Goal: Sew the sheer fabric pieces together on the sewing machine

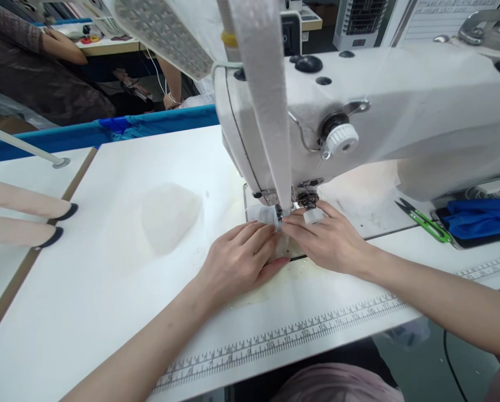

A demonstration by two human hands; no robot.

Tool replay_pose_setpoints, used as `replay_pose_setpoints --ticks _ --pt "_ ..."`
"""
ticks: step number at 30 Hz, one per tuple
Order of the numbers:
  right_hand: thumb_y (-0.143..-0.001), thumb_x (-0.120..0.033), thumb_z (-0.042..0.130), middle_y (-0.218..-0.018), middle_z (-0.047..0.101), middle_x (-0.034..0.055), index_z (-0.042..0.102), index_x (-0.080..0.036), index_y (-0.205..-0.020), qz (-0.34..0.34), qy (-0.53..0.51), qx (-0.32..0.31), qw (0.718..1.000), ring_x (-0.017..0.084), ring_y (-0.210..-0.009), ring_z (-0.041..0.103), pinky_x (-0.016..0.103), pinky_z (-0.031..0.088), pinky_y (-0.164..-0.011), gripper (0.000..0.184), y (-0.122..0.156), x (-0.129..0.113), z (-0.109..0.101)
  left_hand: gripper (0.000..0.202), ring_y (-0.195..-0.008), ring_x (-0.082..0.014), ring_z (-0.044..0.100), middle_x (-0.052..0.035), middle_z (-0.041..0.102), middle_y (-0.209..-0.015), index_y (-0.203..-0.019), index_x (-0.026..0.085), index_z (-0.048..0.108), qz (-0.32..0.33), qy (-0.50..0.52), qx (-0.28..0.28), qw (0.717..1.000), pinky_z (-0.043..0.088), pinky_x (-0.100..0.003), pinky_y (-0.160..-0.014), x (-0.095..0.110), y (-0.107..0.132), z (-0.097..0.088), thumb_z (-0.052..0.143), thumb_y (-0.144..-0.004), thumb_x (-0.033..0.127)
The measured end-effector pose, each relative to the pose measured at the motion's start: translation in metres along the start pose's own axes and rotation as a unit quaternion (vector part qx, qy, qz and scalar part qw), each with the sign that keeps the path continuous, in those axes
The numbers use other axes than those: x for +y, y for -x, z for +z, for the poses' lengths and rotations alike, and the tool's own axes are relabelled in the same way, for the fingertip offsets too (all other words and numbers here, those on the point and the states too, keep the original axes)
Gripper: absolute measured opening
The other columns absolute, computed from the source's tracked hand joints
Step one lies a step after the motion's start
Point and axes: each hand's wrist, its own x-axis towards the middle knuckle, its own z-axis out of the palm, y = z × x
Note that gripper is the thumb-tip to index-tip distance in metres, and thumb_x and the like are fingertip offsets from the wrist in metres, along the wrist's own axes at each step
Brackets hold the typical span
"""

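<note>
A white sewing machine (250, 134) stands over the table, and a wide white strip (270, 100) hangs down in front of its head to the presser foot. Just left of the foot lies a small piece of thin white fabric (261, 213). My left hand (245, 254) has its fingers curled together, holding this fabric against the machine bed. My right hand (331, 237) reaches in from the other side, its fingertips closed on the white material at the foot, partly behind a white knob (312, 216). The needle point and the fabric's edges are hidden by my fingers.
Green thread snips (426, 220) lie at the right beside a dark tray with blue cloth (484, 216). A printed ruler (270, 345) runs along the front edge. Two pale padded bars (19, 198) jut in from the left. Other people (36, 61) sit beyond the blue-edged border.
</note>
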Motion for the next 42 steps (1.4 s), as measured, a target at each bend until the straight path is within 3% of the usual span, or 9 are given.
replay_pose_setpoints --ticks 3,7,16,24,33,42 --pt "-0.09 -0.006 0.047 -0.1 0.073 0.0017 0.067 -0.017 -0.096 -0.011 0.002 0.016 1.0 0.015 -0.088 0.065 0.035 0.045 -0.097 0.024 -0.001 -0.001 0.001 0.017 -0.087 -0.0216 0.069 -0.007 0.073 -0.094 -0.092 0.011 0.069 0.018 -0.011 0.01 1.0 0.06 -0.033 -0.072 0.0 0.0 -0.002 0.066 -0.085 0.026" --pt "-0.091 -0.012 0.053 -0.098 0.074 0.002 0.07 -0.015 -0.094 -0.006 -0.032 0.031 0.999 0.015 -0.091 0.067 0.032 0.051 -0.091 0.018 0.002 -0.002 -0.002 0.023 -0.096 -0.0231 0.069 -0.0099 0.072 -0.104 -0.102 0.008 0.068 0.016 -0.039 0.005 0.999 0.061 -0.034 -0.079 0.006 -0.001 -0.001 0.064 -0.087 0.025" --pt "-0.094 -0.016 0.049 -0.107 0.071 0.007 0.069 -0.009 -0.105 -0.017 -0.034 -0.018 0.999 0.018 -0.101 0.067 0.037 0.049 -0.102 0.024 0.007 -0.009 -0.012 0.023 -0.102 -0.0267 0.066 -0.0172 0.068 -0.111 -0.106 0.001 0.067 -0.002 -0.084 -0.038 0.996 0.06 -0.034 -0.081 0.024 0.005 0.0 0.052 -0.09 0.011" --pt "-0.093 -0.015 0.05 -0.107 0.071 0.0092 0.069 -0.008 -0.106 -0.015 -0.03 -0.021 0.999 0.019 -0.103 0.066 0.037 0.05 -0.1 0.024 0.006 -0.009 -0.011 0.023 -0.101 -0.0287 0.067 -0.0191 0.068 -0.108 -0.105 -0.001 0.067 -0.005 -0.075 -0.04 0.996 0.061 -0.035 -0.079 0.023 0.004 -0.001 0.055 -0.089 0.011" --pt "-0.095 -0.018 0.049 -0.108 0.071 0.0084 0.068 -0.007 -0.107 -0.002 -0.017 -0.027 0.999 0.019 -0.1 0.067 0.036 0.049 -0.1 0.026 0.005 -0.009 -0.009 0.024 -0.103 -0.027 0.066 -0.0154 0.069 -0.11 -0.106 0.003 0.067 -0.029 -0.073 -0.041 0.996 0.062 -0.035 -0.078 0.02 0.003 0.003 0.051 -0.092 0.015" --pt "-0.094 -0.015 0.047 -0.106 0.072 0.0073 0.069 -0.012 -0.103 0.004 -0.019 -0.03 0.999 0.02 -0.101 0.066 0.04 0.051 -0.097 0.025 0.004 -0.004 -0.002 0.023 -0.107 -0.0254 0.065 -0.0118 0.068 -0.114 -0.108 0.008 0.067 -0.043 -0.057 -0.029 0.997 0.059 -0.038 -0.089 0.016 0.001 0.005 0.054 -0.092 0.017"
